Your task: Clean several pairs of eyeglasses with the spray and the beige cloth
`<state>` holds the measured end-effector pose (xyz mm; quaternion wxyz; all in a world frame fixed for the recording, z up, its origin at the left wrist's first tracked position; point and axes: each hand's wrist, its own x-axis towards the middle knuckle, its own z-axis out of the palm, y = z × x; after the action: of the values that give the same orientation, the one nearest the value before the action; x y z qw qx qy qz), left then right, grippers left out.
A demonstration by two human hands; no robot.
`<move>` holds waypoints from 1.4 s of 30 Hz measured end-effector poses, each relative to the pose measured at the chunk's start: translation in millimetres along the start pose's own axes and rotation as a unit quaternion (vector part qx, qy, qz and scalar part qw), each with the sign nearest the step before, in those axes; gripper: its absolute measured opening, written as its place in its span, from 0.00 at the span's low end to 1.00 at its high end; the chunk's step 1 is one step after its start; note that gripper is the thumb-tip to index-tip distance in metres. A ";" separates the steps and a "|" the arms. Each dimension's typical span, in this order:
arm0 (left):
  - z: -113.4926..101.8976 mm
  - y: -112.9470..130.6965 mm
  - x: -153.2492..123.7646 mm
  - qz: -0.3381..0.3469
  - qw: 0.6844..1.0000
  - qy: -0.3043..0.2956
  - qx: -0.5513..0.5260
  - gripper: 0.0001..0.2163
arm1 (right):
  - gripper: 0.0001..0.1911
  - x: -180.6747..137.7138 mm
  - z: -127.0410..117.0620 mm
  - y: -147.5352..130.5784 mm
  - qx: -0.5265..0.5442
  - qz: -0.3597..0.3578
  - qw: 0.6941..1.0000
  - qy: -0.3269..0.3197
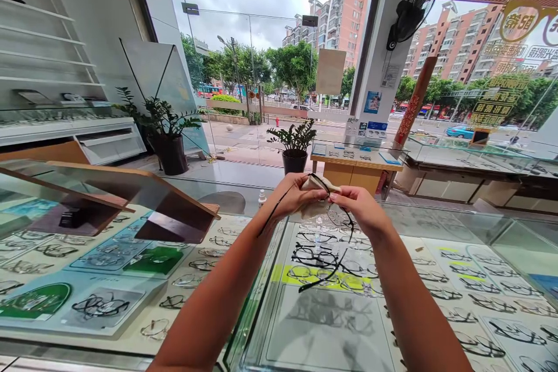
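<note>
Nearest, a glass-topped display tabletop (322, 340) encloses trays of spectacle frames: green and grey trays (39, 299) at 8 o'clock of the hands, a yellow-striped tray (305, 274) directly below at 6 o'clock. Left hand (293, 193) pinches a beige cleaning cloth (314, 200) around thin black wire-rimmed glasses (321, 180). At its 3 o'clock, right hand (362, 208) grips the frame's other side. Both are closed, held above the case.

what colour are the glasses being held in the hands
Black. The thin-framed glasses show best in the head view.
</note>
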<state>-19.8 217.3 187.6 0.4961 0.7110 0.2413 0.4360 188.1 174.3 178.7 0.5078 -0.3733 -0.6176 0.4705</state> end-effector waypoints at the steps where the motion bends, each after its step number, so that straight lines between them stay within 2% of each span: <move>1: 3.8 0.1 0.5 0.007 1.000 0.019 0.007 0.20 | 0.21 -0.4 1.0 0.1 0.005 -0.001 1.000 -0.006; 7: 14.1 9.2 0.0 0.078 0.986 0.098 0.108 0.26 | 0.19 -1.0 0.6 -2.6 0.020 -0.014 1.000 -0.014; 12: 3.6 8.2 2.1 0.085 0.985 0.090 0.122 0.24 | 0.17 0.8 -8.9 -7.1 0.038 0.007 0.999 0.010; 15: -6.8 10.0 2.5 0.092 0.981 0.120 0.118 0.22 | 0.18 1.0 -14.4 -10.6 0.047 0.008 0.998 0.036; 20: -33.5 15.2 2.0 0.034 0.967 0.168 0.187 0.22 | 0.18 -0.9 -20.9 -16.3 0.074 -0.011 0.995 0.062; 24: -54.0 9.2 1.1 -0.014 0.945 0.196 0.262 0.21 | 0.19 -2.8 -25.5 -17.2 0.080 -0.017 0.994 0.071; 29: -62.5 2.8 -2.8 -0.085 0.922 0.177 0.335 0.20 | 0.20 -4.6 -26.7 -17.3 0.091 -0.014 0.993 0.074; 32: -63.4 3.0 -3.2 -0.102 0.917 0.161 0.351 0.17 | 0.19 -6.3 -23.5 -19.6 0.096 -0.015 0.993 0.069; 34: -63.9 4.5 -2.4 -0.081 0.925 0.160 0.334 0.17 | 0.19 -7.7 -20.5 -21.5 0.090 -0.017 0.994 0.067; 36: -62.8 7.0 -1.8 -0.051 0.950 0.151 0.270 0.19 | 0.19 -8.7 -17.4 -22.8 0.082 -0.018 0.994 0.065; 39: -54.5 12.9 -2.3 -0.039 0.989 0.098 0.103 0.24 | 0.20 -8.6 -12.7 -22.1 0.077 -0.013 0.995 0.059; 42: -39.1 19.2 -4.1 -0.041 0.996 0.069 -0.044 0.26 | 0.20 -6.2 -7.4 -17.6 0.080 -0.007 0.995 0.060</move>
<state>-57.2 226.0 208.6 0.5269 0.6460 0.2845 0.4734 196.9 165.0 194.2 0.5755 -0.3544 -0.5489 0.4918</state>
